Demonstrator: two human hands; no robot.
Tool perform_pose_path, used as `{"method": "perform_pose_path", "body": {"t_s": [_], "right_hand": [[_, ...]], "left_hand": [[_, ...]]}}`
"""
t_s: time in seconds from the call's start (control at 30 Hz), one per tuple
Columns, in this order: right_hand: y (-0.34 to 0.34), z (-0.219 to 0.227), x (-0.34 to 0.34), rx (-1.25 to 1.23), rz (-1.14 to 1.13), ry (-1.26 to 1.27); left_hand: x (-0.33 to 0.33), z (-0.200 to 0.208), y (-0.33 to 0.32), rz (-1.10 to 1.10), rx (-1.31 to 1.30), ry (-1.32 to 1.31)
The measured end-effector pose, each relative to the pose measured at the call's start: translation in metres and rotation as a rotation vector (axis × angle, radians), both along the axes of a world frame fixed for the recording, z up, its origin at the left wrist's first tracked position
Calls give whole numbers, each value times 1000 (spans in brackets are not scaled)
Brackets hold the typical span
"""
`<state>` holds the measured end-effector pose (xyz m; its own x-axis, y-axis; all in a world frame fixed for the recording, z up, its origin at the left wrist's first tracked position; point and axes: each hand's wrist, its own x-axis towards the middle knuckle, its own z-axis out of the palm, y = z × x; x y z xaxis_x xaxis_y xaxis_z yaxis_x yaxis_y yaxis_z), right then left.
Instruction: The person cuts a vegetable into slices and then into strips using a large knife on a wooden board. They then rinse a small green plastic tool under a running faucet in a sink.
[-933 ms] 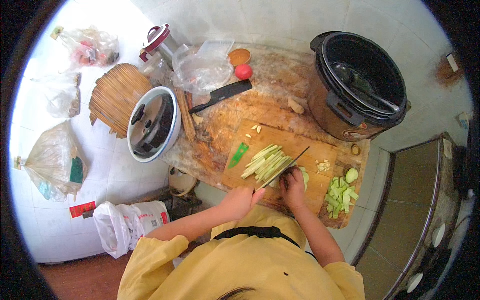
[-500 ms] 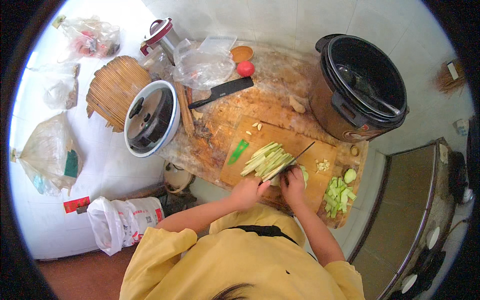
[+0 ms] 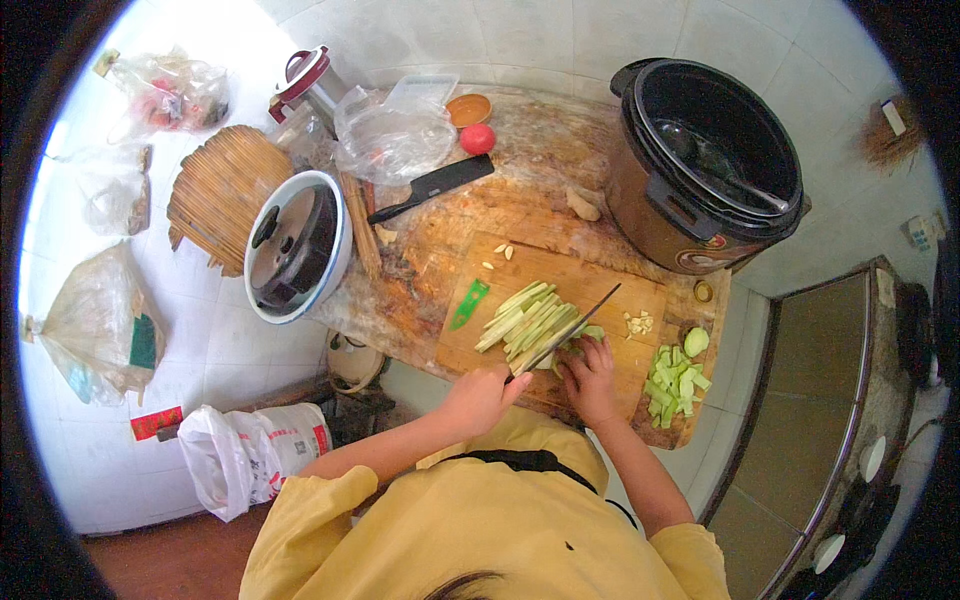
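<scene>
Head view: left hand (image 3: 478,400) grasps kitchen knife (image 3: 567,338); right hand (image 3: 588,382), curled earlier, now extends loosely over green vegetable slices (image 3: 592,332). Cut strips (image 3: 522,316) lie left of the knife on the cutting board (image 3: 590,274); likely re-steadying between cuts.

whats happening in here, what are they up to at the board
A person's left hand grips a knife, its blade slanting across the board. The right hand is just right of the blade, fingers down by some pale green slices. A heap of cut sticks lies left of the blade, and green pieces sit farther right.
</scene>
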<state>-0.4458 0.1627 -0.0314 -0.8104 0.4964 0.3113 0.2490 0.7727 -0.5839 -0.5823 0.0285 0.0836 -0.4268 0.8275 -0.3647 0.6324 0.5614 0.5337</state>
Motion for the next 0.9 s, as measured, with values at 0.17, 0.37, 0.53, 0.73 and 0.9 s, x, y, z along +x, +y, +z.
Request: {"method": "perform_pose_path", "body": {"t_s": [0.17,0.37,0.53,0.73,0.9], "right_hand": [[-1,0,-2,-9,-5,12],[-3,-4,-2,3,2,-33],[-3,-1,-1,32,36,-80],[-4,-4,-1,14,14,21],[-3,1,-1,4,-4,12]], "left_hand": [[4,10,6,-5,-72,65],[7,8,16,23,-109,43],[2,-17,20,26,-96,-42],[-2,-48,12,62,60,-41],[-2,-33,13,31,115,14]]}}
